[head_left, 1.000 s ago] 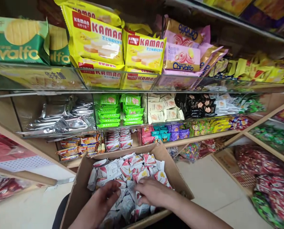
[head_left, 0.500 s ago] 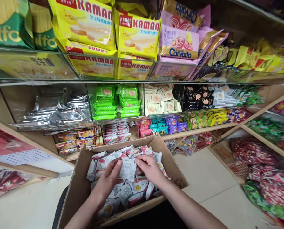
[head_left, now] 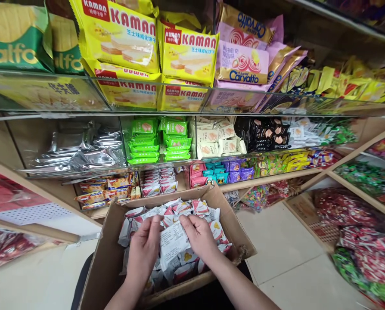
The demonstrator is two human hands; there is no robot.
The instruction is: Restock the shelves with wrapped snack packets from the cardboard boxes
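An open cardboard box (head_left: 244, 241) full of small white and pink snack packets (head_left: 200, 207) sits low in front of me. Above its contents, a white packet (head_left: 173, 243) shows its printed text side. My right hand (head_left: 197, 234) pinches this packet at its upper right corner between thumb and fingers. On the packet's left side, my left hand (head_left: 146, 243) has its thumb and fingers pressed together at the upper left edge; its fingertips are partly hidden.
Glass-fronted shelves hold yellow wafer packs (head_left: 189, 51), green packets (head_left: 144, 140) and silver packets (head_left: 72, 146). Similar pink and white packets (head_left: 160, 183) stand in a low compartment behind the box. Bagged sweets (head_left: 367, 254) lie at the right.
Both hands have moved slightly toward me, and the held packet has come nearer and tilted, with more of its printed side showing. The view has shifted slightly.
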